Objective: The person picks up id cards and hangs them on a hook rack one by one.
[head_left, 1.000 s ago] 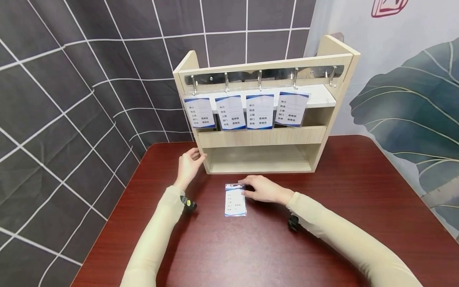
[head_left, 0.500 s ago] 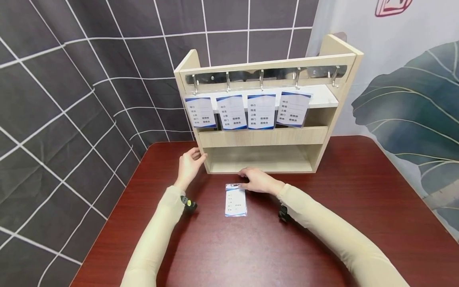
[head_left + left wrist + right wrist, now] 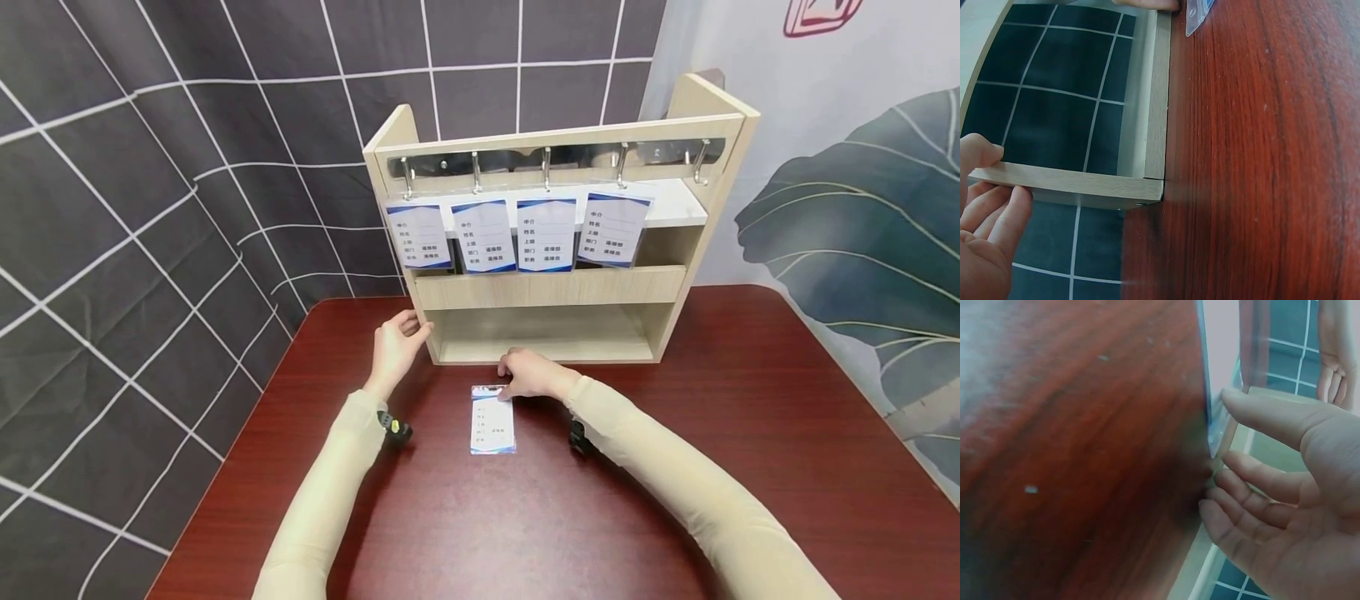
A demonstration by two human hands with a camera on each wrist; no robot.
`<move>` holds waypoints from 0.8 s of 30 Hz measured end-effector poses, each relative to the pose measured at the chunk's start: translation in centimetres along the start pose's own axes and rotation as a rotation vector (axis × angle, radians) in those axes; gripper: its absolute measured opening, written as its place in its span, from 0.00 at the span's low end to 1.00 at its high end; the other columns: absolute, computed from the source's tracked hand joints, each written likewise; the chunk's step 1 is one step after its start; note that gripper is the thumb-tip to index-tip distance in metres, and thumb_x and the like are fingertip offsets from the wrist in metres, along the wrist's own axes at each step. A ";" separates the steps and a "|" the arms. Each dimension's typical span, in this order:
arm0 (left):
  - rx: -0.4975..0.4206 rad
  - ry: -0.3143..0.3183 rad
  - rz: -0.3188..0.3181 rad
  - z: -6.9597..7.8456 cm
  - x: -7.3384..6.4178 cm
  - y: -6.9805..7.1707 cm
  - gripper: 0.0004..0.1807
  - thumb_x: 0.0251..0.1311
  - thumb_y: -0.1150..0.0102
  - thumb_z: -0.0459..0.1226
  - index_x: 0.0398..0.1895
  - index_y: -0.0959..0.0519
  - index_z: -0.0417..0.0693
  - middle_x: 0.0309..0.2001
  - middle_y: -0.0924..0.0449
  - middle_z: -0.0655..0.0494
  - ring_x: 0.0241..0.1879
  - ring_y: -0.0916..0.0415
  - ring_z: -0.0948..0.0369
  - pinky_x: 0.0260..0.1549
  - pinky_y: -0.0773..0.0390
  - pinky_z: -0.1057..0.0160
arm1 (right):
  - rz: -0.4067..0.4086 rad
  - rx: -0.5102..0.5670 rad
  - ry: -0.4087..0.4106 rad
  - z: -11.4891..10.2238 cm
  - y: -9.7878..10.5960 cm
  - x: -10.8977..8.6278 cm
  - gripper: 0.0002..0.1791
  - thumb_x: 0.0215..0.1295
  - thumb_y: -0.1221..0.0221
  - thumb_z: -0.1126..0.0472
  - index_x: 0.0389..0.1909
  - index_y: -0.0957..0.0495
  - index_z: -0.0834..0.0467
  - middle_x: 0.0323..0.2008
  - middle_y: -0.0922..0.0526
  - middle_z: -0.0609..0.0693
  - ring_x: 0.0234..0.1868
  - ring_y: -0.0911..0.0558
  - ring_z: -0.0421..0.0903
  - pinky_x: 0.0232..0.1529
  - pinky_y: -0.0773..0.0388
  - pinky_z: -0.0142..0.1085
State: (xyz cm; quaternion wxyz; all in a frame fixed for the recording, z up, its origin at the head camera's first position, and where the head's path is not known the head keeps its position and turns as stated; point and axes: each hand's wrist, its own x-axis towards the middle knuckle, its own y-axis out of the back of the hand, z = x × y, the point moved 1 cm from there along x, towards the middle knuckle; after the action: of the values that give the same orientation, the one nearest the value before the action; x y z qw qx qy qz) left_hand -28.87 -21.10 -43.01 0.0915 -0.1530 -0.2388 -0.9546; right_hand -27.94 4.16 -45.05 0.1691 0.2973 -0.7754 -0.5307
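Note:
In the head view, a clear-sleeved name badge (image 3: pixel 491 427) lies face up on the dark red table. My right hand (image 3: pixel 536 373) is over its top right corner from the far side. In the right wrist view, the thumb reaches the badge sleeve (image 3: pixel 1217 428), with loosely bent fingers by the table beyond its top end. My left hand (image 3: pixel 393 345) grips the lower left side panel (image 3: pixel 1072 180) of the pale wooden rack (image 3: pixel 551 289), thumb on one face and fingers on the other. Several similar badges (image 3: pixel 546 236) hang from the rack's left and middle hooks (image 3: pixel 547 169).
The rack's rightmost hook (image 3: pixel 701 162) carries no badge. A white shelf (image 3: pixel 675 204) sits behind the hanging badges, above the rack's lower compartment (image 3: pixel 540 333). A dark gridded curtain (image 3: pixel 150 333) borders the left of the table (image 3: pixel 480 533); a leaf-patterned backdrop (image 3: pixel 862 225) stands right.
My right hand has moved left and away from me, from the badge's right side to its top corner. The left hand keeps its grip on the rack; the badge lies where it was.

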 end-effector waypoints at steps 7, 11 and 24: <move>0.008 0.000 -0.008 -0.1 0.1 0.0 0.18 0.62 0.32 0.35 0.51 0.18 0.32 0.47 0.15 0.38 0.51 0.16 0.48 0.51 0.17 0.53 | -0.102 0.027 -0.088 -0.4 0.6 0.7 0.15 0.53 0.25 0.56 0.34 0.17 0.61 0.35 0.16 0.49 0.39 0.22 0.45 0.47 0.21 0.36; 0.016 0.009 -0.007 -0.1 0.0 0.0 0.19 0.62 0.32 0.36 0.52 0.18 0.31 0.47 0.15 0.37 0.51 0.16 0.48 0.52 0.17 0.53 | -0.129 0.053 -0.103 -0.3 0.5 1.0 0.12 0.53 0.25 0.57 0.31 0.16 0.59 0.32 0.17 0.46 0.36 0.23 0.42 0.44 0.22 0.33; 0.026 0.003 -0.005 -0.1 0.0 0.1 0.19 0.63 0.32 0.38 0.51 0.17 0.32 0.47 0.14 0.38 0.51 0.16 0.49 0.52 0.17 0.54 | -0.103 0.136 -0.111 -0.1 0.3 0.7 0.11 0.52 0.24 0.59 0.29 0.17 0.58 0.26 0.20 0.43 0.31 0.26 0.40 0.39 0.23 0.31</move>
State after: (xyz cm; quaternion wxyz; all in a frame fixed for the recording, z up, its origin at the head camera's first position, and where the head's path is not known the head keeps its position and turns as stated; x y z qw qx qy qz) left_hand -28.90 -21.20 -43.08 0.0913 -0.1499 -0.2513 -0.9519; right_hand -28.53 3.74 -44.74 0.0778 0.3175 -0.8016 -0.5007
